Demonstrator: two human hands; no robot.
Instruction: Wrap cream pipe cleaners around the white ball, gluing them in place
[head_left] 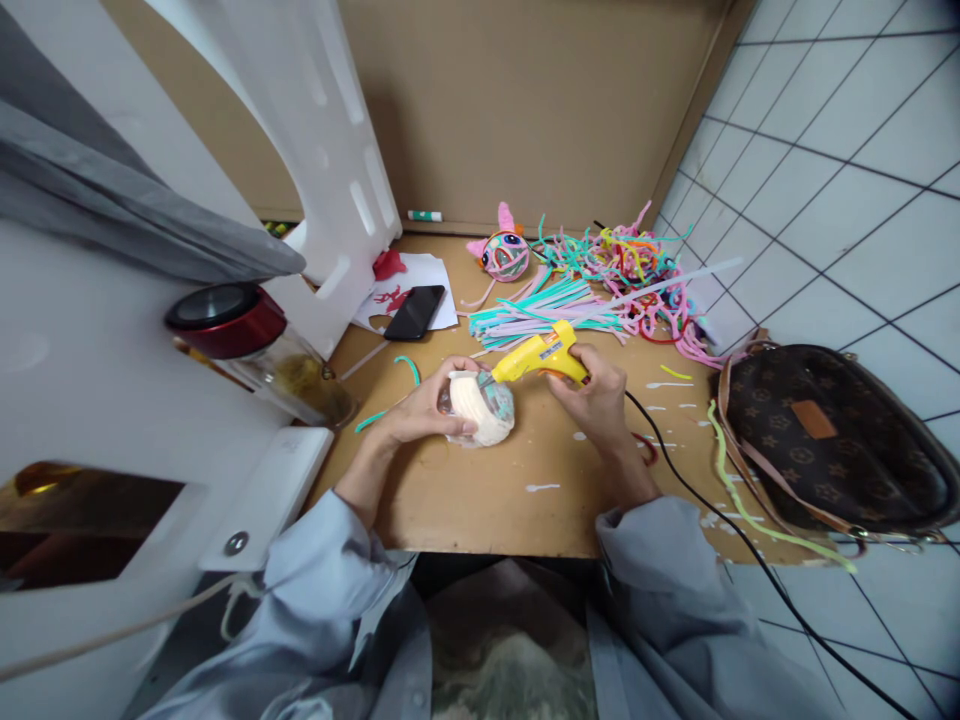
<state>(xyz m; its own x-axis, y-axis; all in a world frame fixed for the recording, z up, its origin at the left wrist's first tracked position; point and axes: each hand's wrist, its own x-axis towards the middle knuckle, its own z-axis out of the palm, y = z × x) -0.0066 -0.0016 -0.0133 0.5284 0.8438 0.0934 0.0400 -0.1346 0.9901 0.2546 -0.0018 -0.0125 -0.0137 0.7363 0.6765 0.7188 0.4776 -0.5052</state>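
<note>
My left hand (429,405) is closed around a rounded craft ball (480,415), partly wrapped in cream-coloured strands, with a clear patch showing greenish stuff inside. My right hand (596,390) grips a yellow hot glue gun (541,355) by its handle. The gun's nozzle points left and down at the upper side of the ball; whether it touches cannot be told. A long translucent glue stick (675,287) slants up from the back of the gun. A black cord (694,485) runs from the handle to the lower right.
Behind lie pink and teal pipe cleaners (555,310), a tangled colourful heap (645,255) and a pink-eared ball figure (504,252). A phone (415,312) rests on paper to the left. A glass bottle (300,380) stands far left; a brown bag (832,430) sits at right.
</note>
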